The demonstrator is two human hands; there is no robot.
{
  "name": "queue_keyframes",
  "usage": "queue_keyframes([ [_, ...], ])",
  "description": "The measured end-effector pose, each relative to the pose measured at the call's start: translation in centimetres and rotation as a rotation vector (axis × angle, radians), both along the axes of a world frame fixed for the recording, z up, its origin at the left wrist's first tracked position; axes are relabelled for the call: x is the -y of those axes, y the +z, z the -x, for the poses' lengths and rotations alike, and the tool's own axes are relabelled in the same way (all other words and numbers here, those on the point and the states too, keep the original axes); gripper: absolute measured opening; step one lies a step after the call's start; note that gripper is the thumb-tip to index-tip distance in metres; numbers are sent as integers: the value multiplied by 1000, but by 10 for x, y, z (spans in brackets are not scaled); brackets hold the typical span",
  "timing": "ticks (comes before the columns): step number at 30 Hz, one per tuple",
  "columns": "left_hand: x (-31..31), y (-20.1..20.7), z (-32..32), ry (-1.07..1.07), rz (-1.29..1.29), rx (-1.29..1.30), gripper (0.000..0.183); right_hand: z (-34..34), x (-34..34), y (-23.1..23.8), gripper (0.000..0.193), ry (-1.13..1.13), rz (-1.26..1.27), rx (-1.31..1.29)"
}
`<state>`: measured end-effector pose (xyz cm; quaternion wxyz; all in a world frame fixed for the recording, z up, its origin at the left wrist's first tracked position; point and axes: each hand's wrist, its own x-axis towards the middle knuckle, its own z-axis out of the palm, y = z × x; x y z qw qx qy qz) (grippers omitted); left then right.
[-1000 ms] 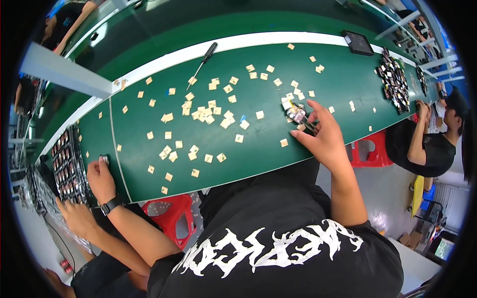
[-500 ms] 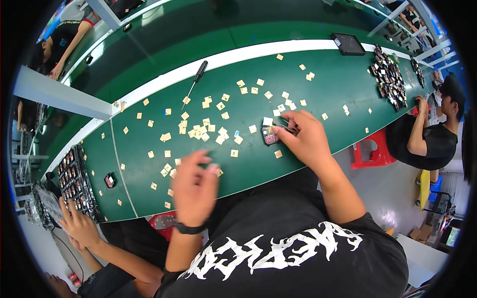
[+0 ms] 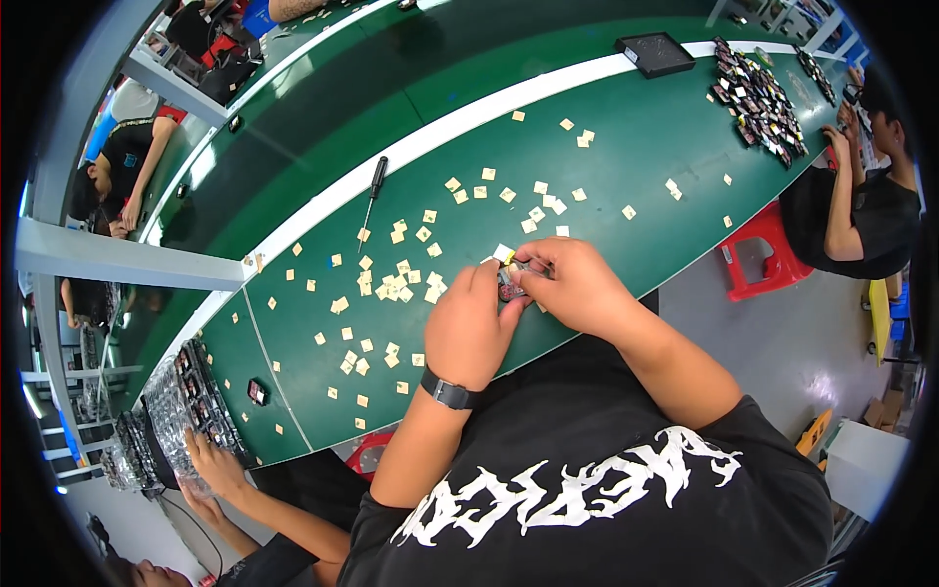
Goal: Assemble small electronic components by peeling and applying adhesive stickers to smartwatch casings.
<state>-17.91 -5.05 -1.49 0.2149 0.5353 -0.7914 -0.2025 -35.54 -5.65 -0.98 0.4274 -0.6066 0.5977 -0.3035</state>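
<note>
Above the front half of the green bench, both hands meet at a small dark device with a reddish face (image 3: 509, 288). My right hand (image 3: 579, 286) grips its right side between thumb and fingers. My left hand (image 3: 468, 328), with a dark watch band at the wrist, closes on its left side, thumb along the near edge. A white and yellow tab (image 3: 504, 254) sticks up from the device's far side. The fingers cover most of the device, so its exact kind does not show. Several small cream square pieces (image 3: 404, 278) lie scattered to the left and beyond.
A screwdriver (image 3: 374, 201) lies at the far left, a black tray (image 3: 655, 55) at the far right near a heap of small devices (image 3: 758, 103). One device (image 3: 257, 391) sits near bubble-wrapped rows (image 3: 201, 401). Co-workers sit at both sides; a red stool (image 3: 768, 252) stands at right.
My left hand has moved right and up from over the bench to the device and now grips it alongside my right hand. The whole view has shifted and turned a little.
</note>
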Motion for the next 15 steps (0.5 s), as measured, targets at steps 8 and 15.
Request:
queue_keyframes([
  [8, -10, 1, -5, -47, 72, -219, 55, 10, -21, 7, 22, 9, -254, 644],
  [15, -38, -3, -5, -30, -364, -1114, 46, 22, -50, 25, 22, -30, -261, 674],
])
